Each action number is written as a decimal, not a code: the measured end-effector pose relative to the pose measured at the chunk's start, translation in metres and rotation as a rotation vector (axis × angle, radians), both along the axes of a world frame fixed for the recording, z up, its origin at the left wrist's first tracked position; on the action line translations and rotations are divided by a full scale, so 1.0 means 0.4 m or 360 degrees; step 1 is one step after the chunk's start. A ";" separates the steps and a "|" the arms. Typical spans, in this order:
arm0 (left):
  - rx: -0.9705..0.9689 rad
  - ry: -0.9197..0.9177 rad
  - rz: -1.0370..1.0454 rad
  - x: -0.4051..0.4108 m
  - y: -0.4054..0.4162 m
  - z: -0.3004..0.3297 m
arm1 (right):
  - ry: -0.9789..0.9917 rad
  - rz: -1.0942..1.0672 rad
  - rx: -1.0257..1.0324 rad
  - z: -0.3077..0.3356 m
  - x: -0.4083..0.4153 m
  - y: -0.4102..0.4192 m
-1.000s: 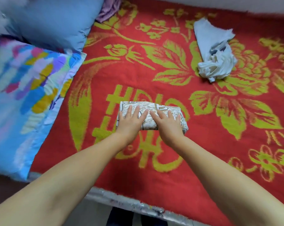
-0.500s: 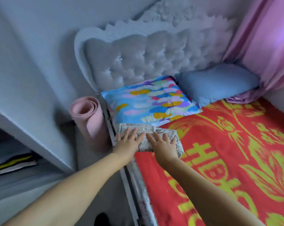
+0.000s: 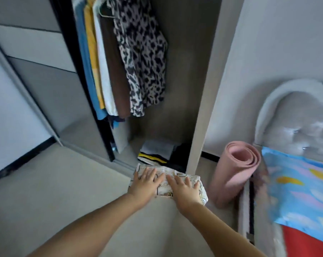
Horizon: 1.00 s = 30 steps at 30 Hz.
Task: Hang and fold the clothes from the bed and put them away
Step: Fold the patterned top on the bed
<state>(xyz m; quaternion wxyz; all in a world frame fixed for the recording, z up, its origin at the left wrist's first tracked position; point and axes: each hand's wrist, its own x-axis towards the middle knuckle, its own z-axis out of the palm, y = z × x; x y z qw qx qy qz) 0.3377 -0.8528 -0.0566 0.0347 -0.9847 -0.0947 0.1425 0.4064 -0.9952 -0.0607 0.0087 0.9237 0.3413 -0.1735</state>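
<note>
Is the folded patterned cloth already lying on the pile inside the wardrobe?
No, both hands carry the folded cloth in front of the wardrobe, short of the pile.

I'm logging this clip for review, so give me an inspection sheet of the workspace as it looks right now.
Surface: beige floor.
Job's things: folded patterned cloth carried toward the open wardrobe; folded pile on its floor; leopard garment and others hanging.
Clutter: rolled pink mat standing beside the bed.
Grip: left hand and right hand lie flat on top of the cloth; thumbs hidden.
Cables: nothing seen.
Surroundings: colourful pillow, grey headboard.
</note>
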 end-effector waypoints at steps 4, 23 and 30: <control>0.0123 0.0024 0.0022 -0.019 0.238 0.011 | 0.0023 0.0094 -0.0001 0.018 -0.004 0.242; 0.0035 0.0262 -0.0093 0.591 0.700 -0.228 | 0.0205 -0.0018 -0.0067 -0.191 0.576 0.679; -0.0037 0.0445 -0.0265 0.920 0.812 -0.414 | 0.0174 -0.0193 -0.0333 -0.400 0.867 0.802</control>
